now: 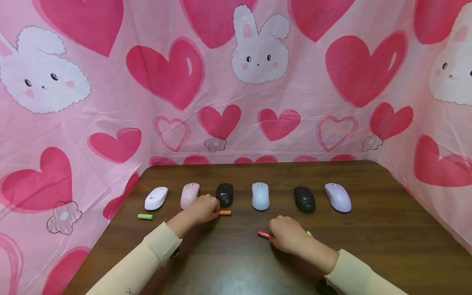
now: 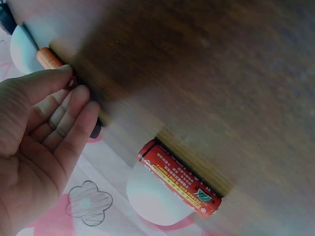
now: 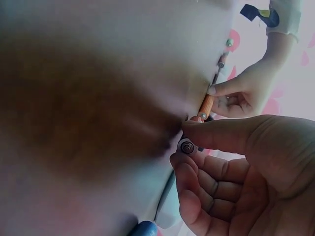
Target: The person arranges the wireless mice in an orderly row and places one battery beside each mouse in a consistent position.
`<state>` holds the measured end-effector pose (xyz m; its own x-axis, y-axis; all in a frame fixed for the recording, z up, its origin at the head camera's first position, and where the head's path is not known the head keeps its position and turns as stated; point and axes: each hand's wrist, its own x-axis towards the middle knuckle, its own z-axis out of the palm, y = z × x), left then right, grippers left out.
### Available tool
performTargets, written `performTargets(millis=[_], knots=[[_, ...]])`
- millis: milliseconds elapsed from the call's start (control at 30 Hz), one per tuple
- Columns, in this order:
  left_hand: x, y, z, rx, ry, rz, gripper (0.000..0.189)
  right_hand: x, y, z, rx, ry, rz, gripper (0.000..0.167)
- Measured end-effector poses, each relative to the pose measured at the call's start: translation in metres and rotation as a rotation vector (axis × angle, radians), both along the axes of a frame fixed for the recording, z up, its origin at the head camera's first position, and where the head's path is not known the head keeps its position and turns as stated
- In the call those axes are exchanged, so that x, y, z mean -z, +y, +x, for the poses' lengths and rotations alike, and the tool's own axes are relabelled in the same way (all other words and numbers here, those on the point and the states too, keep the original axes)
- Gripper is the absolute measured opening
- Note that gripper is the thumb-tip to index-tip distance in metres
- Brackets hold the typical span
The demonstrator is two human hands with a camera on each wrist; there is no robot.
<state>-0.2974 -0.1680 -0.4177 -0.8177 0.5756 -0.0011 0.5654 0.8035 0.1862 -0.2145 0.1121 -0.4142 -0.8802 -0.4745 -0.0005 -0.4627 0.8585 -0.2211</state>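
My left hand pinches an orange battery between thumb and fingertips, close to the table in front of the left black mouse. Past the hand, a red battery lies on the wood in the left wrist view; the left arm hides it in the head view. My right hand holds another red battery below the pale blue mouse. In the right wrist view its end shows between thumb and index finger. A small yellow-green thing peeks out behind the right hand.
A green battery lies before the white mouse at the left. The row also has a pink mouse, a second black mouse and a lilac mouse. Pink heart-and-rabbit cloth surrounds the wooden table.
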Motion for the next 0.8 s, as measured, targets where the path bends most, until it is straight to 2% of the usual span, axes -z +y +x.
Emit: performTargets(millis=[200,600,800], knots=[[0.000,0.000,0.001,0.000,0.008,-0.009,0.013,-0.003,0.001,-0.007,-0.016,0.049,0.010,0.029],[0.000,0.002,0.000,-0.025,-0.036,-0.014,0.010,-0.017,0.002,-0.031,-0.040,0.149,0.045,0.032],[-0.002,0.002,0.001,-0.039,-0.054,-0.011,0.009,-0.015,0.002,-0.043,-0.062,0.136,0.089,0.031]])
